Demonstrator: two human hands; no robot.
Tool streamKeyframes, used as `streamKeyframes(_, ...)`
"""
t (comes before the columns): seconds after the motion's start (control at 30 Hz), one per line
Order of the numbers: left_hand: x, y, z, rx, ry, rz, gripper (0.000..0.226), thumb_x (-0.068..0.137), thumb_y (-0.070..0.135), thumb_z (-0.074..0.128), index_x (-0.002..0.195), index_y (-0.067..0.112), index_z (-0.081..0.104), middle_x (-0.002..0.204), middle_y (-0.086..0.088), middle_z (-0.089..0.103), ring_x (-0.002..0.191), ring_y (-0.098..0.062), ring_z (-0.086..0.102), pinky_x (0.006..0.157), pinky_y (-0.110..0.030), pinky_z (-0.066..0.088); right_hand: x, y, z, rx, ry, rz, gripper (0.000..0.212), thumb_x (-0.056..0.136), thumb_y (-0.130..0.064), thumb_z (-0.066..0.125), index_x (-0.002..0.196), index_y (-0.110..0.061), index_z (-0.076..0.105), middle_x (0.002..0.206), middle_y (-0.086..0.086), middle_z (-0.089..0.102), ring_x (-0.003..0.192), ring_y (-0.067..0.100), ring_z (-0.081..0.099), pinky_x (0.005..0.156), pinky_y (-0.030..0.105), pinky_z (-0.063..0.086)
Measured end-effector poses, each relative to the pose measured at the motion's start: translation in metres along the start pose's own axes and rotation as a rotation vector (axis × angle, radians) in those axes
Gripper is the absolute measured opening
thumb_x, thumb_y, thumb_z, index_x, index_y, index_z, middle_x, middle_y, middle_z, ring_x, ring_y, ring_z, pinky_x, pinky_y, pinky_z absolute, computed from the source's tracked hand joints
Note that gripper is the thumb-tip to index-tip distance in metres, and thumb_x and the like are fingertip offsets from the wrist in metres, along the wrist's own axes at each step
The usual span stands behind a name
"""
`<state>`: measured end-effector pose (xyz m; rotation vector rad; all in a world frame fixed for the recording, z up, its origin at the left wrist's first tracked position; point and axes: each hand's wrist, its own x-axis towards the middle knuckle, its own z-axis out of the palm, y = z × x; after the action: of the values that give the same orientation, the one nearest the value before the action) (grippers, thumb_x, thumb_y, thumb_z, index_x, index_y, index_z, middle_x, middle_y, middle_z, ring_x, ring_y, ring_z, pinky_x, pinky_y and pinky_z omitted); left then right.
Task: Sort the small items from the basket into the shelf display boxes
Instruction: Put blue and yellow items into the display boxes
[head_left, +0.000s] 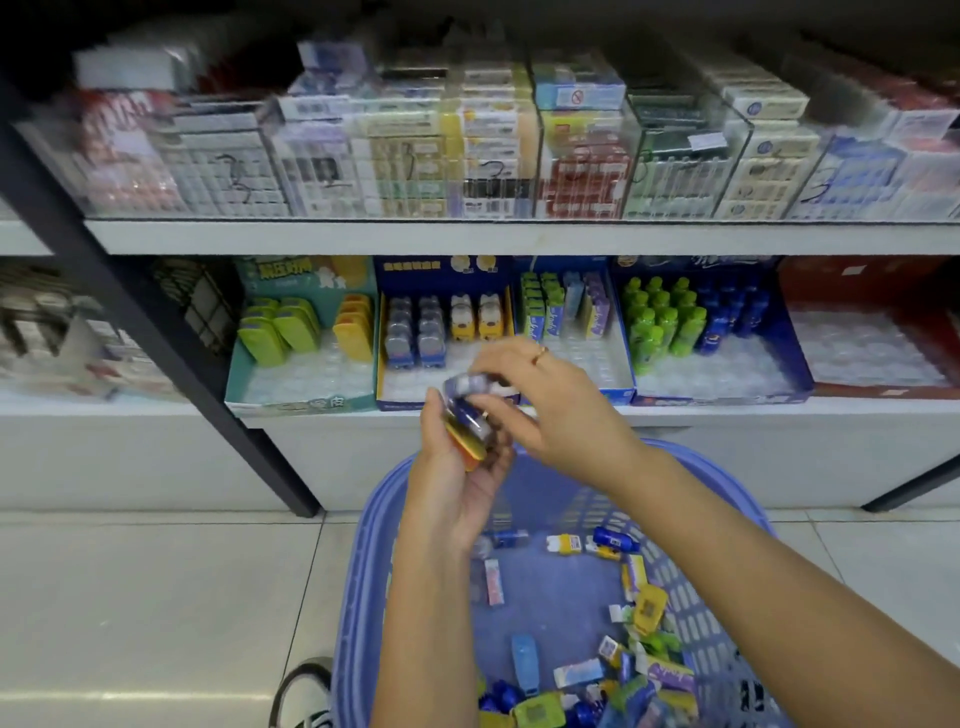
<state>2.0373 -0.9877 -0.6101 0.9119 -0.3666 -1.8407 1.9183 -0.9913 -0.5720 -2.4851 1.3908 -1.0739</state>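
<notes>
My left hand (457, 473) is raised over the blue plastic basket (358, 571) and holds a small stack of flat packs, a yellow-orange one (466, 441) lowest. My right hand (545, 405) reaches across and pinches the top blue-and-clear pack (466, 385) of that stack. Several small items (639, 654) lie loose on the basket floor, mostly at the right. On the lower shelf stand display boxes: a teal one (306, 400) with green and yellow cases, a blue one (441, 270) with grey and yellow packs, and another blue one (722, 397) with green and blue bottles.
The upper shelf (519, 236) carries clear bins full of small boxes. A red display box (872, 332) stands at the far right of the lower shelf. A black shelf post (156, 322) slants down at left. My shoe (304, 696) rests on the tiled floor beside the basket.
</notes>
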Motion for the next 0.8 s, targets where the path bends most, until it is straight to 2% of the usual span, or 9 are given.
streamKeyframes(0.07, 0.002, 0.008, -0.012, 0.001, 0.09, 0.02, 0.042, 0.098, 0.046, 0.037, 0.096, 0.009, 0.058, 0.065, -0.005, 0.06, 0.053, -0.014, 0.055, 0.045, -0.02, 0.046, 0.023, 0.003, 0.011, 0.133, 0.096, 0.168, 0.02, 0.092, -0.025, 0.058, 0.105, -0.012, 0.06, 0.093, -0.007, 0.057, 0.082, 0.005, 0.054, 0.073, 0.021, 0.046)
streamKeyframes(0.13, 0.003, 0.015, -0.026, 0.017, 0.167, 0.058, 0.042, 0.098, 0.044, 0.035, 0.095, 0.009, 0.057, 0.061, -0.005, 0.058, 0.048, -0.014, 0.051, 0.042, -0.019, 0.041, 0.044, 0.006, 0.027, 0.189, 0.115, 0.278, 0.02, 0.091, -0.026, 0.06, 0.107, -0.014, 0.059, 0.088, -0.01, 0.058, 0.078, 0.004, 0.055, 0.071, 0.016, 0.046)
streamKeyframes(0.17, 0.003, 0.019, -0.034, 0.019, 0.192, 0.077, 0.045, 0.099, 0.046, 0.033, 0.096, 0.009, 0.057, 0.062, -0.005, 0.059, 0.049, -0.014, 0.051, 0.041, -0.019, 0.041, 0.053, 0.008, 0.037, 0.194, 0.093, 0.3, 0.022, 0.091, -0.025, 0.06, 0.109, -0.013, 0.057, 0.088, -0.01, 0.058, 0.077, 0.005, 0.056, 0.072, 0.017, 0.047)
streamKeyframes(0.27, 0.004, 0.031, -0.053, -0.022, 0.218, 0.108, 0.05, 0.098, 0.05, 0.029, 0.096, 0.009, 0.059, 0.064, -0.006, 0.061, 0.05, -0.016, 0.051, 0.041, -0.019, 0.041, 0.071, 0.009, 0.065, 0.111, -0.033, 0.309, 0.027, 0.091, -0.023, 0.059, 0.116, -0.014, 0.053, 0.094, -0.001, 0.065, 0.082, 0.018, 0.063, 0.074, 0.033, 0.052)
streamKeyframes(0.33, 0.005, 0.038, -0.063, -0.053, 0.219, 0.123, 0.049, 0.099, 0.049, 0.03, 0.096, 0.01, 0.06, 0.066, -0.005, 0.062, 0.052, -0.016, 0.054, 0.043, -0.019, 0.044, 0.076, 0.011, 0.079, -0.028, -0.125, 0.28, 0.028, 0.093, -0.023, 0.056, 0.119, -0.015, 0.051, 0.098, 0.008, 0.067, 0.087, 0.026, 0.063, 0.07, 0.034, 0.051)
streamKeyframes(0.43, 0.005, 0.044, -0.074, -0.11, 0.192, 0.137, 0.045, 0.098, 0.046, 0.035, 0.096, 0.011, 0.062, 0.074, -0.006, 0.065, 0.061, -0.016, 0.061, 0.05, -0.02, 0.05, 0.079, 0.013, 0.092, -0.159, -0.198, 0.233, 0.027, 0.095, -0.023, 0.052, 0.119, -0.011, 0.051, 0.095, 0.017, 0.065, 0.085, 0.035, 0.06, 0.068, 0.039, 0.05)
streamKeyframes(0.57, 0.005, 0.045, -0.078, -0.165, 0.132, 0.128, 0.04, 0.099, 0.042, 0.035, 0.098, 0.01, 0.06, 0.075, -0.006, 0.067, 0.065, -0.017, 0.064, 0.054, -0.022, 0.053, 0.083, 0.016, 0.098, -0.096, -0.177, 0.23, 0.026, 0.091, -0.017, 0.058, 0.115, -0.006, 0.058, 0.102, 0.017, 0.06, 0.086, 0.029, 0.057, 0.075, 0.035, 0.048)
streamKeyframes(0.67, 0.005, 0.045, -0.078, -0.185, 0.102, 0.118, 0.034, 0.097, 0.039, 0.041, 0.098, 0.01, 0.059, 0.076, -0.006, 0.066, 0.07, -0.019, 0.066, 0.06, -0.023, 0.056, 0.087, 0.017, 0.099, -0.073, -0.158, 0.227, 0.021, 0.087, -0.012, 0.063, 0.106, -0.003, 0.063, 0.108, 0.015, 0.051, 0.078, 0.019, 0.048, 0.072, 0.026, 0.038)
streamKeyframes(0.8, 0.002, 0.044, -0.074, -0.2, 0.109, 0.128, 0.024, 0.098, 0.03, 0.046, 0.093, 0.011, 0.059, 0.077, -0.007, 0.067, 0.072, -0.019, 0.069, 0.068, -0.026, 0.059, 0.095, 0.016, 0.095, -0.16, -0.228, 0.192, 0.017, 0.086, -0.013, 0.064, 0.099, -0.003, 0.063, 0.107, 0.015, 0.049, 0.086, 0.029, 0.054, 0.071, 0.031, 0.042)
